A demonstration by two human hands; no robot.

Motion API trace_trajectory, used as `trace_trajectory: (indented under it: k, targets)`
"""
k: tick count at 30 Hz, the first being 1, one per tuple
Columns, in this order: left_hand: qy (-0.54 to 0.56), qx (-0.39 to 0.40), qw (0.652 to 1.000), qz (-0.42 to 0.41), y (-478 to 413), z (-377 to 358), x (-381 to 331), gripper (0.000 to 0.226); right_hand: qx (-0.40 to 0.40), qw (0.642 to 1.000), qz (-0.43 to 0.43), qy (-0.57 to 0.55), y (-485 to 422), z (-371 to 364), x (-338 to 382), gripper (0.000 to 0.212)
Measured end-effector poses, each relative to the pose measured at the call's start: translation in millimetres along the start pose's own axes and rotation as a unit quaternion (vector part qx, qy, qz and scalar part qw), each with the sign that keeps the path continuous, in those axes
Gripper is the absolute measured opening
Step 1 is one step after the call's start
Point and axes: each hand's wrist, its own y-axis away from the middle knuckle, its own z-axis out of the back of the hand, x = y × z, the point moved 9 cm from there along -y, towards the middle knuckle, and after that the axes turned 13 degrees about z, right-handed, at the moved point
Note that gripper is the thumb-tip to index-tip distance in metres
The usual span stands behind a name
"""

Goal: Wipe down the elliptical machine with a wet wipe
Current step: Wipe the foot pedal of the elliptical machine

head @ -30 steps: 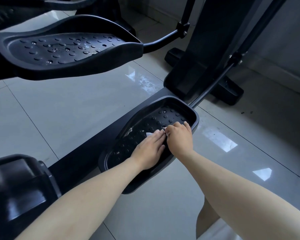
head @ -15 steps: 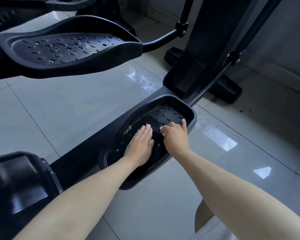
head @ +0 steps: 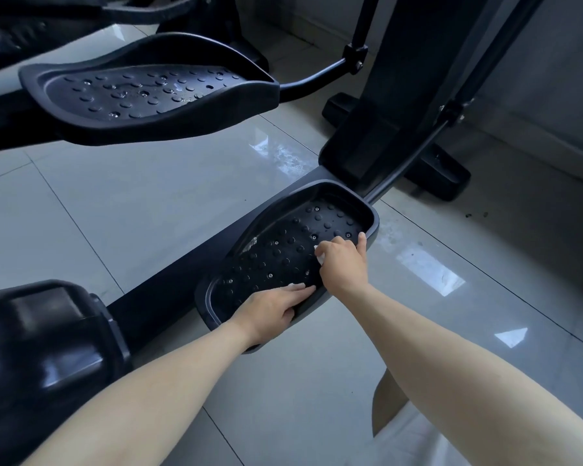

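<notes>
Curled round the wet wipe (head: pixel 319 256), our right hand (head: pixel 343 264) presses it on the low pedal (head: pixel 283 250) by its right edge; our left hand (head: pixel 272 307) lies flat on its near end. We judge the high pedal (head: pixel 142 92), glistening, done; the black frame (head: pixel 175 280) waits.

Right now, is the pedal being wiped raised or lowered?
Lowered: the near pedal sits just over the base rail, while the other pedal hangs high above the floor.
</notes>
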Motion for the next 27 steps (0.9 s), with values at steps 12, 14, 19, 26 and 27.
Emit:
trace_trajectory:
  k: [12, 14, 19, 26, 27]
  targets:
    - [0.005, -0.17, 0.984, -0.043, -43, 25, -39, 0.022, -0.013, 0.999, 0.017, -0.024, -2, 7, -14, 0.032]
    - [0.024, -0.146, 0.989, -0.019, -52, 24, -43, 0.014, -0.017, 1.0, 0.009, -0.015, -5, 11, -20, 0.031]
    - [0.007, -0.123, 0.988, -0.096, -62, 13, -43, 0.05, -0.039, 0.998, -0.031, -0.049, -22, 24, -41, 0.032]
    - [-0.119, -0.077, 0.985, -0.098, -93, 9, -47, 0.058, -0.089, 0.991, -0.047, -0.084, -23, 11, -49, 0.027]
    - [-0.133, -0.089, 0.985, -0.07, -99, 11, -47, 0.055, -0.096, 0.99, -0.047, -0.089, -24, 11, -50, 0.028]
